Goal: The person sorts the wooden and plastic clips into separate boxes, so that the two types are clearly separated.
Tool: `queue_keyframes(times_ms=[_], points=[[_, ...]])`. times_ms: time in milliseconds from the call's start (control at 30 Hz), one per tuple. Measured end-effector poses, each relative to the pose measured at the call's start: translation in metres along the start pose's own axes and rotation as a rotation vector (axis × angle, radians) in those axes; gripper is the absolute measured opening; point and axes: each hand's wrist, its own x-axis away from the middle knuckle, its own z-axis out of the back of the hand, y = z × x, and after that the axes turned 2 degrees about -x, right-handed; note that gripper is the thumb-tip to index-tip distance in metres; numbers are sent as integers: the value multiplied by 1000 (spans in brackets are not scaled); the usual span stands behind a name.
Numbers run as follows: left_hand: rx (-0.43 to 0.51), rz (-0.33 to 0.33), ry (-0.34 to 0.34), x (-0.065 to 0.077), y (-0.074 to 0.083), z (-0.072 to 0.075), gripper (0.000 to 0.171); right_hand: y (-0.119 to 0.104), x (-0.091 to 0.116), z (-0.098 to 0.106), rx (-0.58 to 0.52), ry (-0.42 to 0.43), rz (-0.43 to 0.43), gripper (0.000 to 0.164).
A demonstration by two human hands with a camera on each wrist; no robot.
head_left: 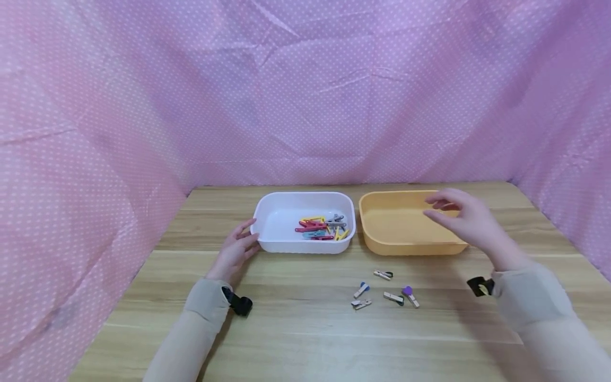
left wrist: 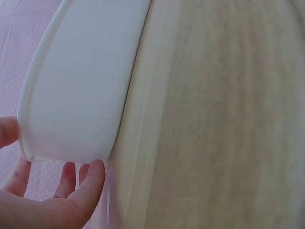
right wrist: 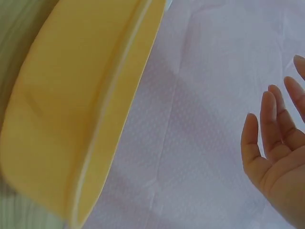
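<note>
At the left end of a white plastic bin, my left hand holds the rim and side wall with its fingertips. In the left wrist view, one fingertip lies at the bin's rim and the others against its end wall. Inside the bin's right half is a pile of coloured plastic clothespins. My right hand is raised over the right end of a yellow-orange bin, thumb apart from its bent fingers, holding nothing. The right wrist view shows its loosely curved fingers beside the orange bin.
Several small wooden clothespins lie on the table in front of the bins, one with a purple end, one with a blue end. The two bins stand side by side on the wood-grain table. Pink dotted cloth hangs behind and around.
</note>
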Motion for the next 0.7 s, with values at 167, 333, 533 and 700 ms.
queue_keyframes(times_ms=[167, 333, 533, 700], points=[[3, 1, 1, 0, -1, -2, 54, 30, 19, 24, 73, -4, -133, 34], [12, 0, 6, 0, -1, -4, 54, 60, 33, 37, 72, -58, -280, 48], [25, 0, 11, -1, -1, -3, 54, 96, 41, 46, -41, -272, -412, 65], [19, -10, 3, 0, -2, -3, 55, 119, 49, 44, -268, -328, -390, 45]])
